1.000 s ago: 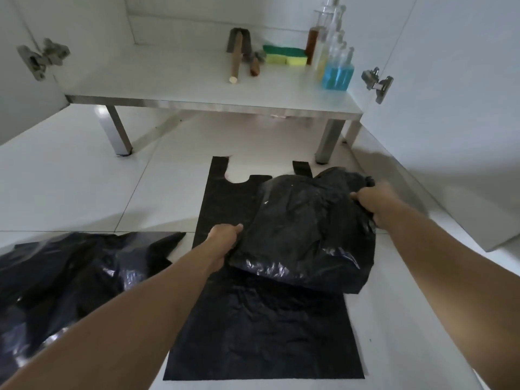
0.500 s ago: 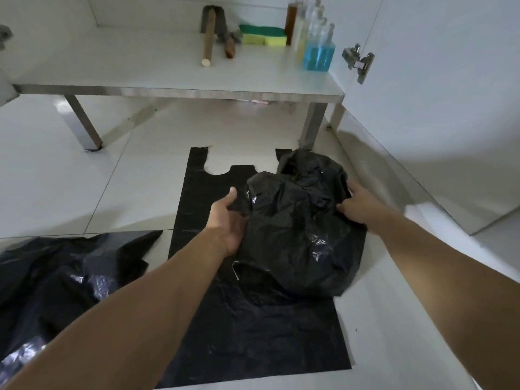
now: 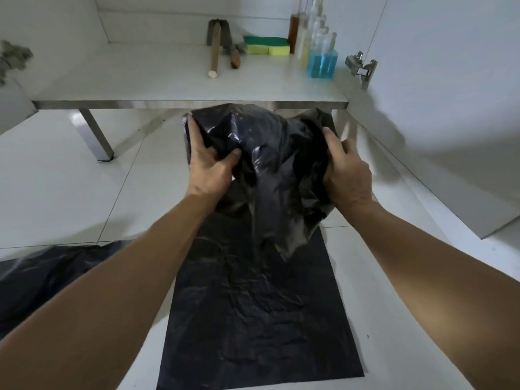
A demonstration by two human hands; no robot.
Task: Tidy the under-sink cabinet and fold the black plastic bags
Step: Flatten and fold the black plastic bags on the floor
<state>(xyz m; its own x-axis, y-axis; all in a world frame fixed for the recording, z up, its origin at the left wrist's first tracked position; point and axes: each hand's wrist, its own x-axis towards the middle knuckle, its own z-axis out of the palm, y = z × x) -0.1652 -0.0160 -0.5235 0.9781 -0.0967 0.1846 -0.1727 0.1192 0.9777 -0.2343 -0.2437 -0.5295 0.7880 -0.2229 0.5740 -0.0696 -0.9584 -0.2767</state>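
I am looking at a flat black bag (image 3: 261, 319) lying on the white floor (image 3: 70, 192). Above it, I am seeing a crumpled black bag (image 3: 270, 164) being held up. The left hand (image 3: 209, 167) and right hand (image 3: 347, 175) are reaching forward, each gripping one side of it.

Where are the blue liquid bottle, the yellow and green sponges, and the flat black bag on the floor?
blue liquid bottle (image 3: 322, 64), head view, blue body.
sponges (image 3: 266, 46), head view, top face.
flat black bag (image 3: 259, 319), head view, middle of sheet.

Crumpled bag (image 3: 270, 164), flat bag (image 3: 253, 305) & heap at left (image 3: 42, 277): all black, glossy. Sponges (image 3: 266, 46) green over yellow; bottle (image 3: 322, 63) w/ blue liquid, another (image 3: 295, 32) w/ amber. Floor tiles (image 3: 70, 192) & cabinet shelf (image 3: 168, 85) white, shelf edge silver.
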